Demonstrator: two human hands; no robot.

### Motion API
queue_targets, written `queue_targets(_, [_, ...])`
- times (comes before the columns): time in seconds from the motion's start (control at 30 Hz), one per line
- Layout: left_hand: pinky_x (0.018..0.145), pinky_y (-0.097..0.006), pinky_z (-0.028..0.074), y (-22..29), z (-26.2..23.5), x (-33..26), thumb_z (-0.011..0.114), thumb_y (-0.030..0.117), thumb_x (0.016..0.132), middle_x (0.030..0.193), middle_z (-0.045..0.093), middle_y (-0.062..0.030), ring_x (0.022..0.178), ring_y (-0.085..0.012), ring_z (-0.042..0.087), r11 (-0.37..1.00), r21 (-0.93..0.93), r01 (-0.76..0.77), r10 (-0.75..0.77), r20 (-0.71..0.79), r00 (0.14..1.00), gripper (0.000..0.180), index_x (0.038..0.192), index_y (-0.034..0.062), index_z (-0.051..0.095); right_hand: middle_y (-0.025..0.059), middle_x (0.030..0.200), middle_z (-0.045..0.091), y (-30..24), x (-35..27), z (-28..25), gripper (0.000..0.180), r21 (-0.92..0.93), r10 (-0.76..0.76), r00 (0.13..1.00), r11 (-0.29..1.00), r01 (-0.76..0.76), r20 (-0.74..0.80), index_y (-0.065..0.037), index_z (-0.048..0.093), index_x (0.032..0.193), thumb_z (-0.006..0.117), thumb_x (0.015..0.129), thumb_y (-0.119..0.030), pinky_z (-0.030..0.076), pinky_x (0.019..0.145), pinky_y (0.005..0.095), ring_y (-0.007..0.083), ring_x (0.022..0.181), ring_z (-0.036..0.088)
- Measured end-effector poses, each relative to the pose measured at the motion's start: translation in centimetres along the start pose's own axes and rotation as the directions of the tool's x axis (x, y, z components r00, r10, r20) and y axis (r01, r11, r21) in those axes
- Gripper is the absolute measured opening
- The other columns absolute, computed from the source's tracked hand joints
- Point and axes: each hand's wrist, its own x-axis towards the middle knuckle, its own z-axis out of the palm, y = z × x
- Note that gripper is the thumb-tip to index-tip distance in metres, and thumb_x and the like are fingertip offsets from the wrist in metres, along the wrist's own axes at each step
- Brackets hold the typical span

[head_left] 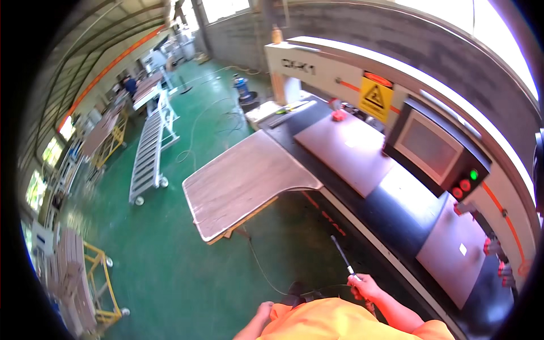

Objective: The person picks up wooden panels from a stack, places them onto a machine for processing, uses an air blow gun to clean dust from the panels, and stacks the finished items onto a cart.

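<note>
The right hand (pixel 362 286) is closed in a fist on the grip of a slim black air nozzle (pixel 341 254), its thin tube pointing up and away toward the near edge of the long machine bed (pixel 396 204) on the right. A thin hose (pixel 266 272) trails from the tool down across the green floor (pixel 170 255). The left hand (pixel 263 311) hangs low beside the orange shirt (pixel 334 320), fingers loosely curled and holding nothing that can be seen. To work well here, I judge the nozzle tip should stay angled low along the bed and the brown panels (pixel 345 150) lying on it, with the hose kept clear of the feet. The wooden side table (pixel 243 181) juts out to the left, farther off. The nozzle's trigger is hidden inside the fist, and the left palm is hard to make out
</note>
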Motion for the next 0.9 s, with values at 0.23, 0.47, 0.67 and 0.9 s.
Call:
queue_targets(0.23, [0.082,-0.036,0.052,7.9,5.5,-0.3,0.070,0.025,0.080,0.097,0.072,-0.0162,0.091,-0.0248,0.068,0.913,0.358,-0.198,0.123,0.220,0.968,0.035,0.100,-0.0030,0.070,0.0073,0.059,0.053,6.5,-10.9,-17.2,0.048,0.475,-0.089,0.791,0.757,0.449,-0.605,-0.006,0.052,0.097,0.050,0.095,-0.054,0.047,0.040,0.0367,0.0239,0.045,0.058])
queue_targets(0.47, [0.070,-0.037,0.050,12.8,9.4,5.2,0.064,0.014,0.080,0.083,0.067,-0.0090,0.081,-0.0215,0.063,0.674,0.353,-0.649,0.453,0.496,0.740,0.012,0.087,0.0047,0.067,0.0063,0.062,0.056,5.7,-25.1,-27.0,0.049,0.289,-0.018,0.371,0.594,0.751,-0.928,-0.004,0.054,0.097,0.052,0.095,-0.053,0.049,0.045,0.0355,0.0215,0.049,0.059])
queue_targets(0.67, [0.065,-0.032,0.053,17.6,14.4,4.6,0.065,0.007,0.080,0.082,0.067,-0.0099,0.071,-0.0198,0.064,0.880,0.291,-0.376,0.239,0.413,0.879,0.025,0.104,-0.0037,0.065,0.0065,0.063,0.057,3.1,-30.4,-29.2,0.049,0.240,-0.028,0.347,0.671,0.702,-0.938,-0.003,0.055,0.098,0.051,0.096,-0.052,0.047,0.047,0.0350,0.0211,0.050,0.058])
queue_targets(0.9, [0.083,-0.038,0.053,28.5,15.9,0.9,0.064,0.020,0.077,0.096,0.070,-0.0178,0.092,-0.0295,0.068,0.652,0.637,-0.412,0.219,0.362,0.906,0.034,0.106,0.0028,0.069,0.0038,0.059,0.050,0.6,-26.8,-31.2,0.056,0.286,0.011,0.367,0.646,0.707,-0.930,-0.003,0.054,0.103,0.052,0.094,-0.058,0.047,0.044,0.0357,0.0192,0.047,0.055])
